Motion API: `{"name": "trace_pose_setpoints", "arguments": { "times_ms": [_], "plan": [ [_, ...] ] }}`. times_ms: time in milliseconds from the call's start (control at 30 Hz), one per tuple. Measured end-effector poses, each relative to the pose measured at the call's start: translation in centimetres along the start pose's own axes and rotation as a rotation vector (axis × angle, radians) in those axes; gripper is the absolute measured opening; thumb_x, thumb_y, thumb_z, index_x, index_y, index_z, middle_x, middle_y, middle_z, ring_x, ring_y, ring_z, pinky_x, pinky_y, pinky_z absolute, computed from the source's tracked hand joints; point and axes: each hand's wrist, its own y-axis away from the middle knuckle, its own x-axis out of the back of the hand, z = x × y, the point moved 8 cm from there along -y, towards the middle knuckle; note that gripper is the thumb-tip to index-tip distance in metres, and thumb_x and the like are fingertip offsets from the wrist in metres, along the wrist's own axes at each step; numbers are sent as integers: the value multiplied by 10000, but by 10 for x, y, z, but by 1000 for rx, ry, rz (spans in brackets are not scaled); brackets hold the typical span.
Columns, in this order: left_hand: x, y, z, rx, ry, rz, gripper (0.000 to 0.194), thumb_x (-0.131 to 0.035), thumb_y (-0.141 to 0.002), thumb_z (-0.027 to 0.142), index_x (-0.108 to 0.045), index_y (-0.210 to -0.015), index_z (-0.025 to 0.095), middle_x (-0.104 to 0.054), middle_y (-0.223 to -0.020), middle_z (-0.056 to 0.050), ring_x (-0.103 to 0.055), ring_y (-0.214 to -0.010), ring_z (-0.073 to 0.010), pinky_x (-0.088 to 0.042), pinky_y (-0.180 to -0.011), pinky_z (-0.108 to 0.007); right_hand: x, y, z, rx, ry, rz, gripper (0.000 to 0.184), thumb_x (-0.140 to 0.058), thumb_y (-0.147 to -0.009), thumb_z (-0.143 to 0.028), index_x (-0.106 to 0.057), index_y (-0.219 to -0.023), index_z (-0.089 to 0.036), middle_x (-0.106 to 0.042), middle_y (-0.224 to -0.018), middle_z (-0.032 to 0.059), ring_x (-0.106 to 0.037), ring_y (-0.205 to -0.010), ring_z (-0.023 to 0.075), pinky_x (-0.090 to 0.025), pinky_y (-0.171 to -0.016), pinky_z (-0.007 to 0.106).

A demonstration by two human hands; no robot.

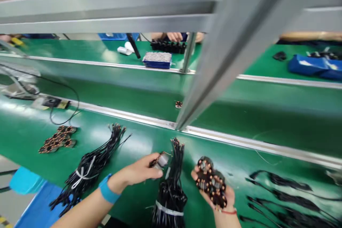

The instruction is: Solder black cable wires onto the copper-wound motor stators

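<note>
The middle cable bundle (pixel 172 196), black and bound by a white tie (pixel 169 209), lies on the green bench top (pixel 144 142) with its copper-tipped ends pointing away from the wearer; just to the left of it is the left hand (pixel 145 167), its thumb and fingers closed on a small clutch of stators (pixel 161 159) seen partly edge-on (how many, I cannot tell); a blue wristband (pixel 109 188) circles that wrist; to the right of the same bundle the right hand (pixel 213 190) is cupped palm up, its fingers curled at the edge of a heap of copper-wound stators (pixel 211 181) that covers most of the palm; a thin red bracelet (pixel 229 211) is on that wrist; left of the middle cable bundle, past the left hand, lies a second cable bundle (pixel 88 167), aslant and tied with a pale strip, and farther left is a loose pile of stators (pixel 57 139); well to the right of the middle cable bundle several black cables (pixel 291 199) lie spread out; beyond its far end a metal profile post (pixel 211 64) rises from the bench rail, with a lone stator (pixel 178 104) near the post's foot on the far side; farther beyond the bundle, across the opposite bench, are a blue box of small pale parts (pixel 157 60) and a co-worker's hand (pixel 175 36) above a row of black parts (pixel 168 47).
</note>
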Motion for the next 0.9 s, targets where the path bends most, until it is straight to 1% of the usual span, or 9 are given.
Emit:
{"name": "trace_pose_setpoints", "arguments": {
  "times_ms": [100, 200, 267, 367, 400, 500, 633, 767, 900],
  "plan": [
    [93, 71, -16, 6, 1, 289, 446, -657, -731, 382, -603, -1120, 171, -608, -902, -15, -528, -758, -140, -451, -680, -252, -63, -21, 63, -223, 140, -204, 762, -894, -450, -489, -659, -1157, -328, -700, -1107, 108, -670, -1030, 302, -559, -623, 338],
    [191, 144, -42, -42, -173, 758, 457, -570, -782, 448, -590, -1151, 180, -659, -1003, -40, -596, -904, -193, -488, -824, -303, -144, -62, 105, -283, 352, -325, 692, -853, -559, -450, -636, -1194, -285, -702, -1111, 90, -671, -1034, 274, -457, -988, 449],
    [245, 191, -76, 10, -281, 1035, 427, -512, -798, 479, -601, -1087, 178, -668, -997, -52, -609, -936, -224, -491, -875, -350, -201, -95, 134, -316, 527, -389, 656, -776, -638, -482, -595, -1229, -261, -672, -1185, 102, -658, -1054, 268, -447, -994, 445],
    [302, 242, -142, 176, -327, 1285, 346, -540, -762, 439, -617, -959, 165, -647, -912, -89, -589, -969, -303, -456, -929, -482, -278, -159, 177, -169, 1041, -445, 534, -548, -799, -500, -506, -1266, -246, -686, -1101, 87, -663, -975, 232, -520, -855, 396],
    [317, 255, -162, 224, -343, 1346, 325, -556, -752, 408, -619, -955, 162, -640, -948, -110, -568, -1026, -329, -425, -962, -522, -301, -182, 193, -65, 1302, -472, 494, -486, -831, -488, -497, -1255, -235, -687, -1050, 73, -662, -917, 215, -537, -797, 373],
    [351, 272, -203, 301, -406, 1455, 333, -591, -757, 332, -624, -1039, 159, -566, -1211, -178, -468, -1202, -365, -375, -1019, -552, -349, -248, 255, 41, 1581, -491, 449, -568, -804, -438, -528, -1198, -226, -640, -1081, 61, -608, -981, 216, -503, -914, 403],
    [388, 265, -218, 265, -499, 1433, 369, -625, -786, 311, -618, -1134, 189, -432, -1428, -175, -383, -1295, -372, -367, -1033, -552, -372, -315, 335, 175, 1929, -456, 492, -654, -736, -285, -547, -1212, -220, -506, -1319, 136, -438, -1225, 317, -386, -1050, 546],
    [411, 260, -221, 174, -544, 1399, 501, -653, -795, 390, -558, -1255, 214, -374, -1484, -145, -351, -1337, -352, -337, -1077, -523, -377, -343, 399, 249, 2120, -570, 586, -604, -768, -211, -469, -1337, -192, -334, -1500, 163, -287, -1363, 330, -363, -1092, 538],
    [417, 276, -235, 151, -505, 1484, 463, -520, -883, 385, -510, -1291, 167, -393, -1425, -173, -368, -1343, -289, -336, -1105, -457, -390, -348, 428, 287, 2177, -741, 728, -637, -731, -222, -397, -1413, -135, -236, -1561, 184, -214, -1426, 335, -326, -1136, 515]
  ]
}}
